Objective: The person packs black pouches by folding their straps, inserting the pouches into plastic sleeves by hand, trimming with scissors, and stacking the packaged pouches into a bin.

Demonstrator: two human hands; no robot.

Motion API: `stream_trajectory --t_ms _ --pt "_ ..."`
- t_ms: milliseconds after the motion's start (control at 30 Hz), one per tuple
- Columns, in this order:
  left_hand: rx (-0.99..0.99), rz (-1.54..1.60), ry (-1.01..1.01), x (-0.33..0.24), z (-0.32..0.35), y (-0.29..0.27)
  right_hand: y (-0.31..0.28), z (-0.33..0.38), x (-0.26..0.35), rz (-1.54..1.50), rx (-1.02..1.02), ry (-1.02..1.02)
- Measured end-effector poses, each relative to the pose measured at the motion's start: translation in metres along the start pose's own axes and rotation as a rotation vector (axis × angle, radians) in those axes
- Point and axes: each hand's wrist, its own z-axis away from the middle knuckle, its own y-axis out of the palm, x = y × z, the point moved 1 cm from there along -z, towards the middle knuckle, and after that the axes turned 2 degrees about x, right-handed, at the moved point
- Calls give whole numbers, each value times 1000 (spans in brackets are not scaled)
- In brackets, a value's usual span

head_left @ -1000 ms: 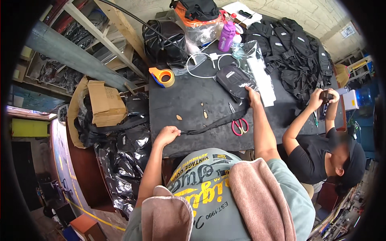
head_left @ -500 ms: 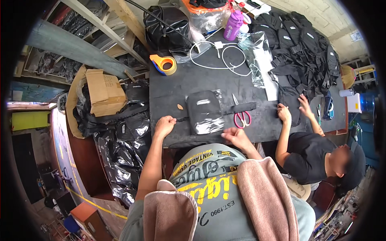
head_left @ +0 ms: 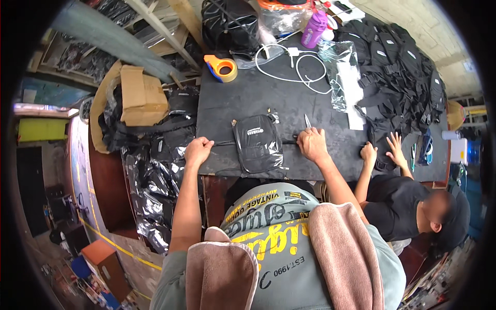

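A small black bag (head_left: 258,150) in a clear plastic wrapper lies on the black table in front of me. A thin black strap (head_left: 224,143) runs out from both sides of it. On the left, my left hand (head_left: 199,151) is closed on the strap's end. At the other side my right hand (head_left: 313,145) is closed round the strap, its knuckles facing up. Just beyond that hand the pointed blades of the scissors (head_left: 307,121) stick out; their pink handles are hidden by the hand.
A tape dispenser (head_left: 222,69) sits at the back left, near a white cable (head_left: 294,80) and a purple bottle (head_left: 314,30). Many black bags (head_left: 392,67) are heaped on the right. A co-worker's hands (head_left: 395,151) work there. Wrapped bags (head_left: 160,194) and a cardboard box (head_left: 143,95) lie left.
My right hand has moved from the table's front edge up and right onto the strap, covering the scissors' handles. My left hand still holds its end. The view has shifted slightly.
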Motion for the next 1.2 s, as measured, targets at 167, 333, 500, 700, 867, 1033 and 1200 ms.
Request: stream_trajectory --t_ms 167,333,500,700,867,1033,1200 --pt "-109 41 -103 3 38 21 -39 5 82 -166 -181 -418" --pt "-507 120 -60 34 58 33 0 -29 143 -35 -191 -486" --pt "-686 178 -222 147 62 20 37 -44 167 3 -161 -110" --pt "-898 -8 -412 259 62 -25 49 -51 162 21 -175 -39" --pt "-981 -165 -571 330 47 -70 54 -56 165 80 -143 -18" --pt "-592 -105 -709 398 37 -90 58 -60 167 95 -155 -41" --pt "-793 -237 -649 422 74 -98 60 -63 171 67 -150 -68"
